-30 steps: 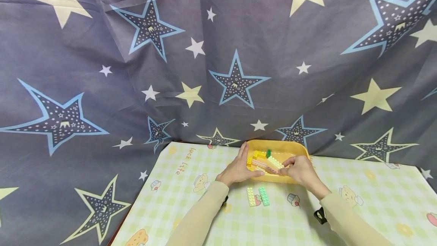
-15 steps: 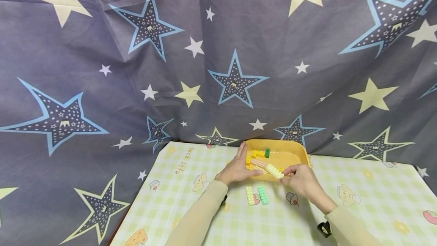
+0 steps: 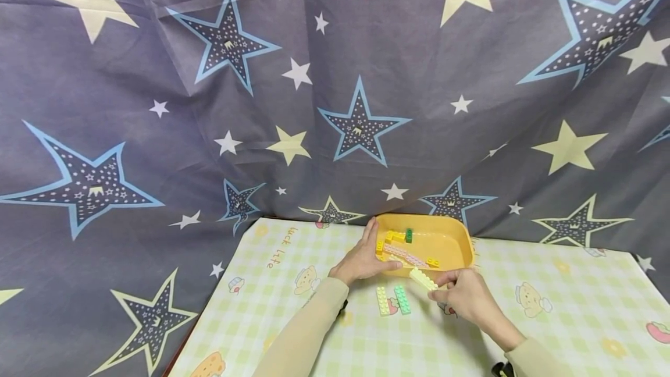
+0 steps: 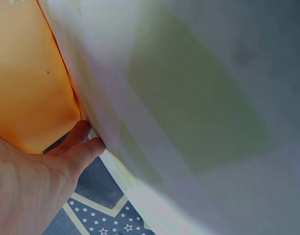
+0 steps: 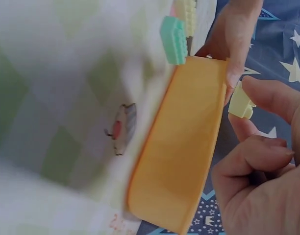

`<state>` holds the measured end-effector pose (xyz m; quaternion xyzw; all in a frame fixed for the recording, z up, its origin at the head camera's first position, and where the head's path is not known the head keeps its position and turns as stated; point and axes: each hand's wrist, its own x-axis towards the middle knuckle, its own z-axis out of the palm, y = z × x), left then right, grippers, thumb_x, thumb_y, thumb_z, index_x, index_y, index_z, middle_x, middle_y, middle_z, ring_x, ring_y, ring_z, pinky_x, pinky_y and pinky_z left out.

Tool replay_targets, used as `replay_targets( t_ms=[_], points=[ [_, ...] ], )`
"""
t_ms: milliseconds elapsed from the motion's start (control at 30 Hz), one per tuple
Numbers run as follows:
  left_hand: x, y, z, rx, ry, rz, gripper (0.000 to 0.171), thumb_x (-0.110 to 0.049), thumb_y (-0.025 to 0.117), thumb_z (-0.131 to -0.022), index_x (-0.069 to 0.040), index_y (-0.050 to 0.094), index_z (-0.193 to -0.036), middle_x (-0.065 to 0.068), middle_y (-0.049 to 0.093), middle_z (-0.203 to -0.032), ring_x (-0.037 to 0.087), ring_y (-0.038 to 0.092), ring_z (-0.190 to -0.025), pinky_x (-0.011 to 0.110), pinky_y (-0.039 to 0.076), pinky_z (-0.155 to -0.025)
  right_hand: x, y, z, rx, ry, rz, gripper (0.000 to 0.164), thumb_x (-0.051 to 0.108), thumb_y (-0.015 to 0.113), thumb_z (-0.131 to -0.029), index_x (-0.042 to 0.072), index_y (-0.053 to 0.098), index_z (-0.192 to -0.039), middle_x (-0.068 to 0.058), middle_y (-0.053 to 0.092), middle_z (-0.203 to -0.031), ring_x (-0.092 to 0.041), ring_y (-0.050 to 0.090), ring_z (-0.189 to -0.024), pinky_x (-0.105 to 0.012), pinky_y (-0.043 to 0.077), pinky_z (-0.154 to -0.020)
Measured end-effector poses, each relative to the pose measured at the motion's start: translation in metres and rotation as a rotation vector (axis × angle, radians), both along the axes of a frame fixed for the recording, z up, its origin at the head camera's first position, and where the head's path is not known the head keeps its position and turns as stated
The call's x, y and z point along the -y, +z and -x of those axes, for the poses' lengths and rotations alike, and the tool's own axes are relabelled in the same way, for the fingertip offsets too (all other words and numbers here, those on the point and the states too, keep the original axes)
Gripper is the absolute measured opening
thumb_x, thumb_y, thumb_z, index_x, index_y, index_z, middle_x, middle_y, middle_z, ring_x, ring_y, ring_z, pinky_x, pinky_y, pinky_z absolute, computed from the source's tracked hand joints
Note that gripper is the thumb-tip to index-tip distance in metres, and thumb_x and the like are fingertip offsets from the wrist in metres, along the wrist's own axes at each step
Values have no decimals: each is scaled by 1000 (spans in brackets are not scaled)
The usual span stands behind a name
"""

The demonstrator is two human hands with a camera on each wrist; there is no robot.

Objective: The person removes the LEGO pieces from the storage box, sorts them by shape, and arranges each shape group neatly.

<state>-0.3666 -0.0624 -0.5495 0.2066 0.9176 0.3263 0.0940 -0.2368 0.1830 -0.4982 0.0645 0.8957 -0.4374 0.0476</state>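
Note:
My right hand (image 3: 463, 295) pinches a long pale yellow building brick (image 3: 423, 279) by one end, just over the near rim of the orange tub (image 3: 450, 227). The right wrist view shows that brick (image 5: 241, 102) end-on between thumb and finger. At the tub's left end rests my left hand (image 3: 361, 258), fingers along the outer wall and thumb over the near rim. Inside the tub lie pink bricks (image 3: 403, 255), small yellow bricks (image 3: 398, 236) and a dark green brick (image 3: 409, 235). On the table in front, a pale yellow brick (image 3: 383, 301) and a mint green brick (image 3: 402, 300) lie side by side.
A checked cloth with printed cartoons covers the table (image 3: 303, 330). Right behind the tub, a grey curtain (image 3: 282, 103) with stars hangs along the table's back edge.
My right hand has drawn the pale yellow brick up out of the tub and toward me, past the near rim. The left hand has stayed at the tub's left end.

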Motion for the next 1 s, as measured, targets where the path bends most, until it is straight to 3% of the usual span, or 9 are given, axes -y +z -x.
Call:
replay_targets(
  t_ms=[300, 700, 1000],
  points=[
    [1, 1, 0, -11, 4, -11, 128, -64, 80, -91, -14, -1, -177, -2, -9, -188, 39, 34, -166, 52, 46, -127, 1, -23, -1, 17, -7, -40, 16, 15, 93, -79, 7, 83, -88, 0, 69, -70, -14, 56, -63, -25, 42, -56],
    [1, 2, -2, -1, 11, 0, 129, -65, 80, -91, -16, -1, -178, -3, -9, -187, 39, 35, -166, 53, 47, -126, 9, -40, -4, 15, -2, -107, 17, 10, 93, -80, 6, 78, -85, -1, 69, -77, -15, 57, -67, -25, 44, -58],
    [0, 1, -2, 1, 13, 7, 130, -66, 80, -91, -17, -3, -178, -4, -11, -187, 37, 33, -167, 52, 46, -127, 16, -48, -9, 9, 6, -216, 26, 14, 95, -77, 12, 69, -71, 1, 64, -68, -15, 55, -63, -28, 42, -58]
  ],
)
